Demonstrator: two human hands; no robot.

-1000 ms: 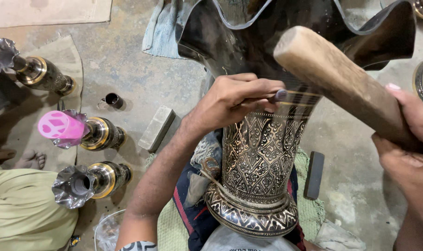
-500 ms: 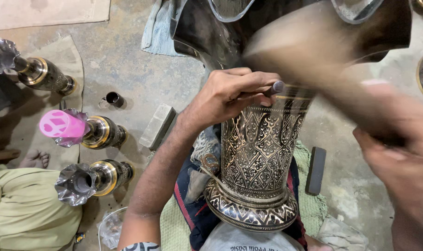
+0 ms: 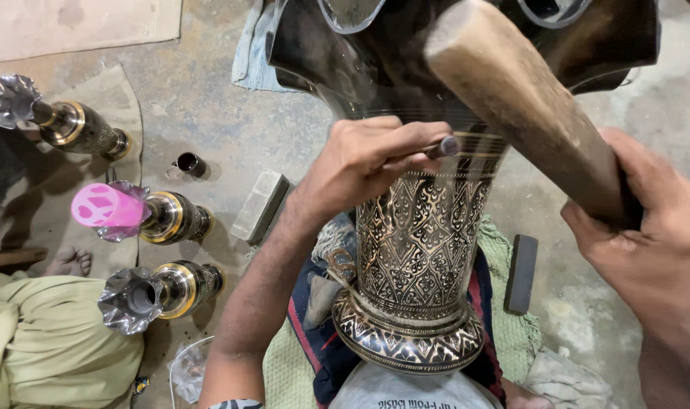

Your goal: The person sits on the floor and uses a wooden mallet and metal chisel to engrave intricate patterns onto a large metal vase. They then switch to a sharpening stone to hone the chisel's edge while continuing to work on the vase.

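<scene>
Fingers of the left hand are pinching a thin chisel against the engraved vase; the right hand is gripping a wooden mallet above a white printed sack.

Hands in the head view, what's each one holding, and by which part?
Left hand pinches a thin chisel near its struck end; right hand grips the wooden mallet by its lower end.

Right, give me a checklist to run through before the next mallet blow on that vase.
1. Chisel tip against the vase: cannot tell, tip hidden.
2. Left hand gripping the chisel firmly: ok.
3. Mallet raised above the chisel head: ok.
4. Right hand closed around the mallet handle: ok.
5. Vase base propped on the cloth: ok.
6. Other vases on the floor apart from the work: ok.
</scene>
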